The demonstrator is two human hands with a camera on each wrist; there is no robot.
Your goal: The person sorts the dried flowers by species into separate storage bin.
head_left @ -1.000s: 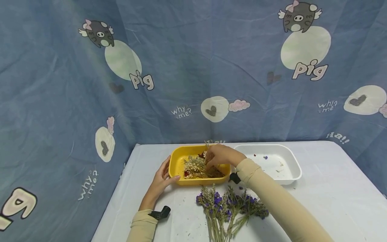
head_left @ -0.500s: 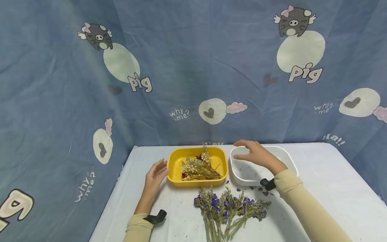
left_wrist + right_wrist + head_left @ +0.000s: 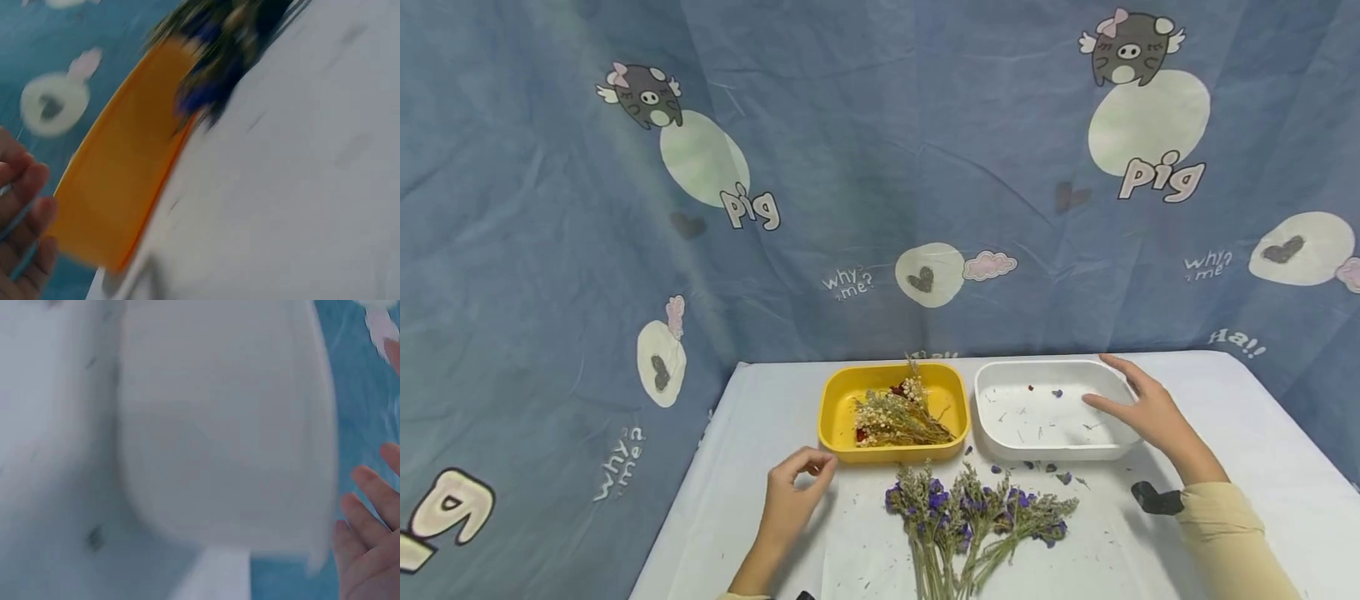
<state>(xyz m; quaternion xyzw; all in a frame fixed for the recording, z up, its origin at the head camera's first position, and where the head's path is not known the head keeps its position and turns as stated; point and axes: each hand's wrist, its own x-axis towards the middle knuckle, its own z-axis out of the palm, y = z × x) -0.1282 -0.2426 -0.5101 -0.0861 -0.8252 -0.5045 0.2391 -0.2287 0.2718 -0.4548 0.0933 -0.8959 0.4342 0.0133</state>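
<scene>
In the head view, my left hand [image 3: 796,496] hovers just in front of the near left corner of the yellow tray [image 3: 891,456]. Its fingers are loosely bent and hold nothing. A dried flower bundle [image 3: 898,417], with cream and dark red heads, lies inside that tray. My right hand [image 3: 1153,414] is at the right end of the white tray [image 3: 1052,452], thumb and fingers spread around the end with nothing held. Whether it touches the rim, I cannot tell. The right wrist view has the white tray blurred beside the spread fingers [image 3: 375,506].
Purple dried flowers [image 3: 962,517] with long stems lie on the white table [image 3: 865,533] in front of both trays. Small petals and bits are scattered on the table and in the white tray. A blue printed curtain [image 3: 820,208] hangs behind.
My right hand has left the flower bundle in the yellow tray and moved right, across to the white tray's far end. My left hand has come off the yellow tray's left side, towards me.
</scene>
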